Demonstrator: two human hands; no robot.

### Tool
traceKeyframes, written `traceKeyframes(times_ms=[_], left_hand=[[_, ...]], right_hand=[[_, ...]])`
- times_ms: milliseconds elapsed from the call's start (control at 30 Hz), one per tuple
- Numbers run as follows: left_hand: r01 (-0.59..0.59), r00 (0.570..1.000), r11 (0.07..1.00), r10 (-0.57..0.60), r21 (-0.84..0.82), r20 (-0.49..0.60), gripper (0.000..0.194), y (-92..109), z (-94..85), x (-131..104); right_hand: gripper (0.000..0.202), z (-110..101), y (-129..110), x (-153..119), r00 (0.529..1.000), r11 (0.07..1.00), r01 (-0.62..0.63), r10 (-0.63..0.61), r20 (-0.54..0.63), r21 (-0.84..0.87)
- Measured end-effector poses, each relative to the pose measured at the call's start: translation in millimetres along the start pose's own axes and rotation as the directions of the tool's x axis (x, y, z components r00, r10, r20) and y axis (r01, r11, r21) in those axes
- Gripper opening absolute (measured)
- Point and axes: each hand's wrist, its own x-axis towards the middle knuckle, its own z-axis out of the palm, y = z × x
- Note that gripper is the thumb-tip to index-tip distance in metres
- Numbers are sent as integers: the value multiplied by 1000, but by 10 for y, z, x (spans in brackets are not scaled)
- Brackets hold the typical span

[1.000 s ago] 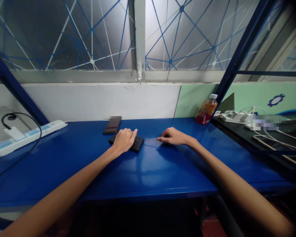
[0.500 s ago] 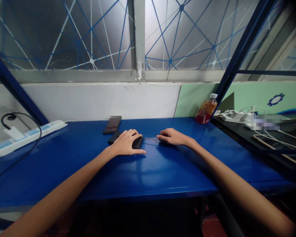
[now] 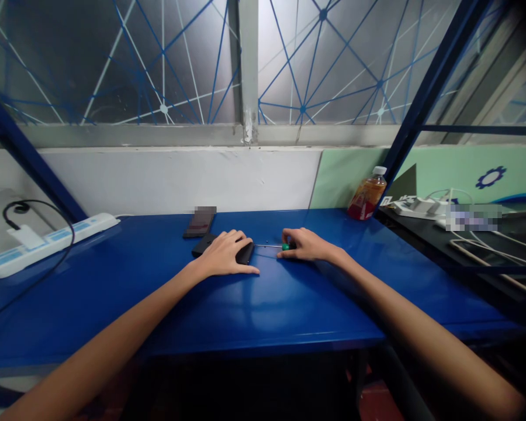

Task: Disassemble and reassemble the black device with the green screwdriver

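Observation:
My left hand [image 3: 222,254] lies over a flat black device [image 3: 245,254], pressing it against the blue table [image 3: 245,318]. Its fingers curl across the top and the thumb stretches out along the near side. What kind of device it is cannot be made out. Pinched in my right hand [image 3: 305,244] is the green handle of a screwdriver [image 3: 286,247]. The slim metal shaft points left and its tip meets the device's right end. Tiny dark specks, perhaps screws, lie close to the shaft.
A dark phone-like slab [image 3: 200,222] rests behind the device. On the left lies a white power strip [image 3: 55,242] with a black cable [image 3: 73,234]. At the back right a drink bottle [image 3: 368,193] leans near a blue frame post. Cables clutter a black surface [image 3: 421,234] farther right.
My right hand's fingers have shifted and opened a little around the screwdriver, so its green handle now shows. My left hand and the device have stayed in place.

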Motion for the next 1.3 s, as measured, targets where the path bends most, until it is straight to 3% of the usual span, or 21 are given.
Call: traceKeyframes(times_ms=[300, 600, 833, 1100, 1300], left_hand=[[15, 1000, 999, -15, 42, -8, 80, 38, 10, 12], [25, 999, 999, -24, 32, -27, 78, 24, 36, 12], [27, 1000, 999, -27, 21, -16, 79, 24, 31, 15], [30, 1000, 1000, -30, 9, -7, 78, 29, 19, 13], [23, 1000, 1000, -23, 11, 4, 80, 24, 6, 11]], right_hand=[[47, -109, 14, -26, 1000, 999, 1, 0, 22, -34], [34, -49, 58, 1, 1000, 999, 24, -24, -5, 42], [38, -88, 22, -23, 999, 997, 34, -31, -44, 66], [49, -99, 42, -18, 999, 999, 45, -45, 5, 9], [40, -50, 81, 13, 999, 1000, 6, -6, -39, -4]])
